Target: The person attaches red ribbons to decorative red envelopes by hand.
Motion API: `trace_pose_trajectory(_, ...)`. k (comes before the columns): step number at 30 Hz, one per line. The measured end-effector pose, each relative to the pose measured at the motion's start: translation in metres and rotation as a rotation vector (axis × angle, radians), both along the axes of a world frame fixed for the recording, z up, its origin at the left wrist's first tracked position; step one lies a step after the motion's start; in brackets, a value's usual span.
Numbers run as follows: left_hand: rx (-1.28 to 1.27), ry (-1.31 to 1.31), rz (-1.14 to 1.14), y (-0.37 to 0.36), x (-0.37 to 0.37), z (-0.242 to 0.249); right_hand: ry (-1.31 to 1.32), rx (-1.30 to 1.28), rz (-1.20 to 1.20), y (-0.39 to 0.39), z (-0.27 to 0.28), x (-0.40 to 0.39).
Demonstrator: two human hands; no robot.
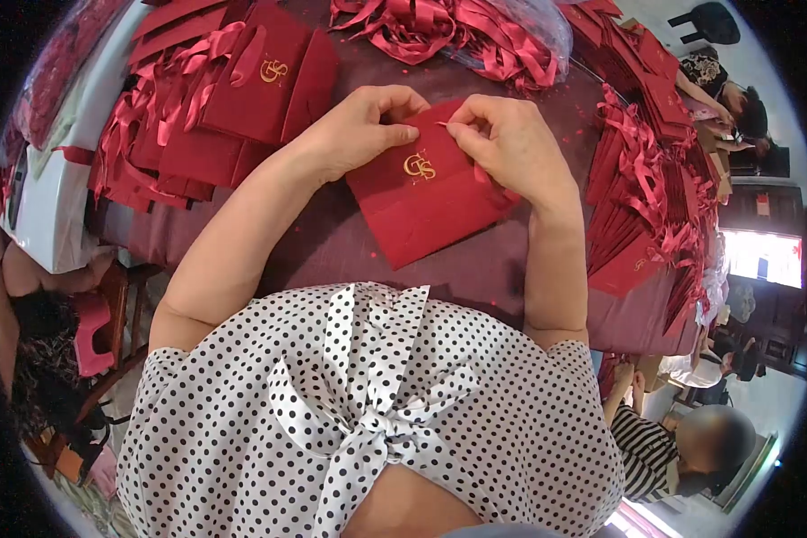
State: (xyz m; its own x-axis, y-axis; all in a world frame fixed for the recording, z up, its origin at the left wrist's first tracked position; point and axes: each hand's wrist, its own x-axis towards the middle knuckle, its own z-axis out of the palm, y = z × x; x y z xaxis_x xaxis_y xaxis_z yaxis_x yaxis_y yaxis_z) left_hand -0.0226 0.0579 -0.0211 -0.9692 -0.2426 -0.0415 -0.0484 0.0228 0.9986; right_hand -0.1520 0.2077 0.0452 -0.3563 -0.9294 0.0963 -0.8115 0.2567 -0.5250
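Observation:
A red gift bag (421, 215) with gold lettering lies flat and tilted on the table in front of me. My left hand (372, 130) pinches its upper edge between thumb and fingers. At the same top edge, my right hand (511, 148) is closed in a pinch, with a tiny pale tip showing by the thumb. A strip of pink-red ribbon (482, 176) shows just under that hand, so the pinch appears to be on the ribbon. Both sets of fingertips are close together, and the fingers partly hide the bag's top corner.
Stacked red bags with ribbon handles (242, 99) lie at the left, and more bags (632, 188) at the right. Loose ribbons (457, 36) heap at the back beside clear plastic. A dark red cloth covers the table (318, 242). A person in a striped shirt (646, 453) sits at the right.

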Motion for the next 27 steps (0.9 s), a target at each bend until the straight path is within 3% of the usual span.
trace_pose_trajectory(5,0.064,0.001,-0.023,-0.004,0.0,0.002,0.024,-0.052,-0.006,-0.001,0.001,0.006)
trace_pose_trajectory(7,-0.093,0.016,0.008,-0.003,0.001,0.005,0.014,-0.07,-0.004,-0.003,-0.002,0.008)
trace_pose_trajectory(11,-0.145,0.013,0.036,0.001,0.0,-0.003,0.048,-0.073,-0.001,-0.005,-0.008,0.008)
trace_pose_trajectory(13,-0.436,0.028,0.139,0.004,-0.002,-0.008,0.023,-0.067,0.0,-0.005,-0.009,0.006)
trace_pose_trajectory(17,-0.437,0.011,0.106,0.005,-0.002,-0.006,0.063,-0.074,-0.019,-0.006,-0.008,0.01)
trace_pose_trajectory(22,-0.097,0.08,0.108,0.008,-0.003,-0.007,0.116,-0.104,0.015,-0.006,-0.01,0.008)
trace_pose_trajectory(27,-0.21,0.029,0.132,0.006,-0.003,-0.007,0.225,-0.12,0.028,-0.003,-0.011,0.012)
